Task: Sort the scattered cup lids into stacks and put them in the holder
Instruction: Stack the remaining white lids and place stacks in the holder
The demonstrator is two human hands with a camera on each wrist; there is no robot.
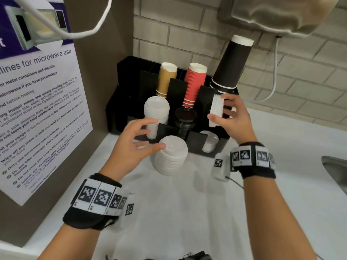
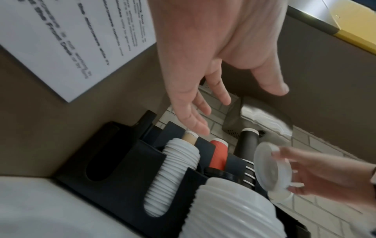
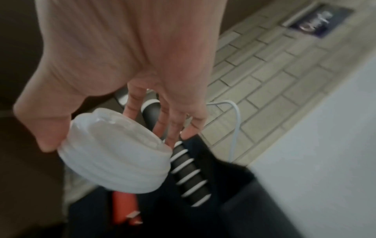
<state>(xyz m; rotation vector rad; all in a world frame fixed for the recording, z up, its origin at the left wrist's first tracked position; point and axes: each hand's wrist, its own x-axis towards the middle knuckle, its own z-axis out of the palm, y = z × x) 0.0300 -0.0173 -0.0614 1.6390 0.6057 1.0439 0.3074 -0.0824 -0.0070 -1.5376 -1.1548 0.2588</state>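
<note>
Head view, looking down: a white countertop runs to a pale brick wall, with a brown side panel carrying a white and purple microwave-rules poster on the left. Against the wall stands a black plastic cup-and-lid holder with slotted front compartments. Rising from its back row, tilted away, are upside-down stacks of paper cups: a tan stack, a red ribbed stack and a tall black stack. In the front row, the left slot holds a tall stack of white plastic lids, the middle slot a stack of black lids, and the right slot a few white lids low down.

On the counter, touching the holder's front, stands a loose upright stack of white lids, long axis vertical. The left hand hovers beside it, fingers spread and relaxed, thumb tip at its top edge.

The right hand grasps a short stack of white lids between thumb and fingers. This stack is turned on edge, flat faces toward left and right, above the holder's right front slot, just in front of the black cups.

A white cable hangs down the wall at right.
</note>
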